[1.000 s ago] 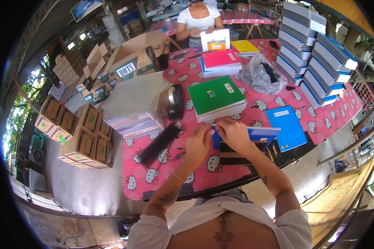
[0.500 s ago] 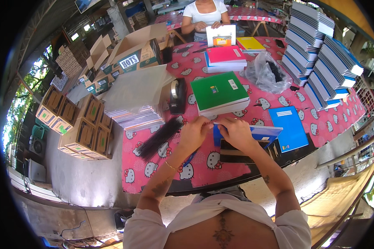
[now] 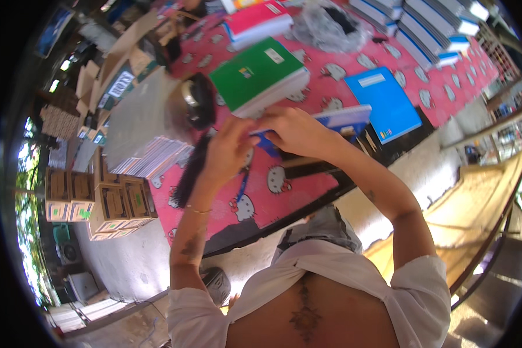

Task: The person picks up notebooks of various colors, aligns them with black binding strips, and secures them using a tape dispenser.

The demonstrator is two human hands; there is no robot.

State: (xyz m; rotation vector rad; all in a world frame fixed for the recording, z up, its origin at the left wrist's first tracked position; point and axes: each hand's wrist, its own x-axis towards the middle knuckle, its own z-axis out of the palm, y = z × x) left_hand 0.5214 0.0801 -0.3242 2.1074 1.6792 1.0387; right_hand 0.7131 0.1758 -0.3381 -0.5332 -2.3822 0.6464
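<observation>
1. Head view looks down on a table (image 3: pixel 307 191) covered with a pink cartoon-cat cloth, crowded with stationery.
2. A thick green stack of notebooks (image 3: pixel 260 75) lies just beyond the hands; a red stack (image 3: pixel 255 20) sits farther back, and a flat blue notebook (image 3: pixel 383 103) lies to the right.
3. Tall piles of blue-and-white notebooks (image 3: pixel 429 29) line the far right edge, with a crumpled clear plastic bag (image 3: pixel 330 23) beside them.
4. A black tape dispenser (image 3: pixel 200 101) and a long black ruler-like bar (image 3: pixel 191 171) lie to the left, next to a grey-covered pile of thin booklets (image 3: pixel 145 133).
5. Cardboard boxes (image 3: pixel 104 200) are stacked on the floor at left.
6. The right hand (image 3: pixel 298 130) is closed around a blue-covered notebook (image 3: pixel 345 119), held above the cloth near the table's front.
7. The left hand (image 3: pixel 229 151) has its fingers curled against the notebook's near end; how firmly it grips cannot be told.
</observation>
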